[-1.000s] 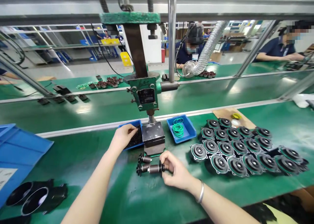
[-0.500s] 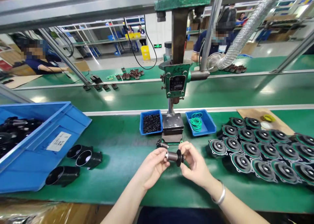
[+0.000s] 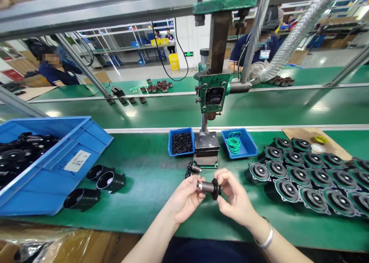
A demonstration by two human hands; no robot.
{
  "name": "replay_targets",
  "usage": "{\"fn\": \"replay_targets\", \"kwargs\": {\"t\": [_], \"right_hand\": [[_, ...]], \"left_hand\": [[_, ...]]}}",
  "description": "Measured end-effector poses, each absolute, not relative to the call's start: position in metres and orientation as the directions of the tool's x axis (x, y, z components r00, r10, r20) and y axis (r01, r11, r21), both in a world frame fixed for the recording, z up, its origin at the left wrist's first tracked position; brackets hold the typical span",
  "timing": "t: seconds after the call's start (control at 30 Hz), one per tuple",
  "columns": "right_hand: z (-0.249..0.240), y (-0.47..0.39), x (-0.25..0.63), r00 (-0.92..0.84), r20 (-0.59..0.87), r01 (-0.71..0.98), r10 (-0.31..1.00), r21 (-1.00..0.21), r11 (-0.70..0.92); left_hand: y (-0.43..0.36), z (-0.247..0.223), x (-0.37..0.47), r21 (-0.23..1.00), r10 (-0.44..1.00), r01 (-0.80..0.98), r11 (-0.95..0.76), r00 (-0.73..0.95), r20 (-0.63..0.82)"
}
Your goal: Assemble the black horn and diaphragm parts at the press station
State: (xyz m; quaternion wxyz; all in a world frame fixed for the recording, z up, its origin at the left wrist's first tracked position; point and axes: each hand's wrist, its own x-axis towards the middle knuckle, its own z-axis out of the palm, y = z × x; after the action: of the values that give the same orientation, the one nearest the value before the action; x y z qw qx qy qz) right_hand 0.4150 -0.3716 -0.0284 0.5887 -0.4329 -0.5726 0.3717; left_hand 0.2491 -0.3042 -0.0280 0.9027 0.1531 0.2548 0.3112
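Observation:
A dark cylindrical part with a black disc (image 3: 208, 187) is held level between both hands, in front of the press base. The fingers of my left hand (image 3: 186, 197) pinch its pale-tipped left end. At the disc end on the right, my right hand (image 3: 233, 194) grips it with thumb and fingers. Just behind my left fingertips, a similar small part (image 3: 195, 167) lies on the green table (image 3: 138, 194). The press (image 3: 213, 92) stands upright beyond the hands, over a dark metal block (image 3: 206, 143).
A blue bin of black parts (image 3: 83, 140) stands at left, beside several black housings (image 3: 111, 181). Small blue trays hold black rings (image 3: 181, 143) and green rings (image 3: 234, 144). Several round assemblies (image 3: 288, 190) fill the right side. Two people sit across the bench.
The view has shifted, so most things appear slightly further right. Both hands keep their hold on the part. More of the small parts behind my left hand shows.

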Motion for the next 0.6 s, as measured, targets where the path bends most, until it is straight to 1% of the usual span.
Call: {"fn": "replay_targets", "kwargs": {"t": [0.13, 0.2, 0.23, 0.3, 0.33, 0.37, 0.4, 0.47, 0.53, 0.6], "right_hand": [[-0.022, -0.374, 0.418, 0.025, 0.396, 0.213, 0.918, -0.899, 0.382], [-0.020, -0.374, 0.420, 0.018, 0.439, 0.310, 0.898, -0.857, 0.412], [-0.020, -0.374, 0.420, 0.000, 0.485, 0.377, 0.874, -0.810, 0.449], [-0.021, -0.374, 0.421, -0.088, 0.607, 0.521, 0.790, -0.648, 0.555], [-0.022, -0.374, 0.420, -0.135, 0.654, 0.569, 0.744, -0.564, 0.599], [-0.024, -0.373, 0.419, -0.158, 0.682, 0.588, 0.714, -0.516, 0.623], [-0.025, -0.372, 0.418, -0.142, 0.690, 0.584, 0.710, -0.520, 0.623], [-0.028, -0.370, 0.413, -0.026, 0.642, 0.512, 0.766, -0.650, 0.562], [-0.030, -0.368, 0.407, 0.077, 0.553, 0.401, 0.830, -0.779, 0.482], [-0.031, -0.365, 0.400, 0.123, 0.497, 0.321, 0.859, -0.839, 0.439]], "left_hand": [[-0.306, -0.025, 0.245, 0.449, 0.611, -0.445, 0.775, 0.710, -0.351], [-0.307, -0.024, 0.244, 0.446, 0.613, -0.450, 0.774, 0.710, -0.347], [-0.308, -0.023, 0.244, 0.446, 0.617, -0.454, 0.771, 0.706, -0.348], [-0.310, -0.022, 0.245, 0.449, 0.621, -0.456, 0.769, 0.698, -0.355], [-0.311, -0.022, 0.245, 0.450, 0.619, -0.452, 0.770, 0.698, -0.359], [-0.311, -0.021, 0.245, 0.452, 0.618, -0.449, 0.771, 0.697, -0.362], [-0.312, -0.020, 0.246, 0.460, 0.624, -0.450, 0.766, 0.692, -0.363], [-0.312, -0.018, 0.247, 0.511, 0.674, -0.473, 0.718, 0.655, -0.342], [-0.312, -0.014, 0.247, 0.611, 0.755, -0.498, 0.615, 0.595, -0.275], [-0.312, -0.011, 0.246, 0.710, 0.810, -0.492, 0.504, 0.556, -0.189]]}}
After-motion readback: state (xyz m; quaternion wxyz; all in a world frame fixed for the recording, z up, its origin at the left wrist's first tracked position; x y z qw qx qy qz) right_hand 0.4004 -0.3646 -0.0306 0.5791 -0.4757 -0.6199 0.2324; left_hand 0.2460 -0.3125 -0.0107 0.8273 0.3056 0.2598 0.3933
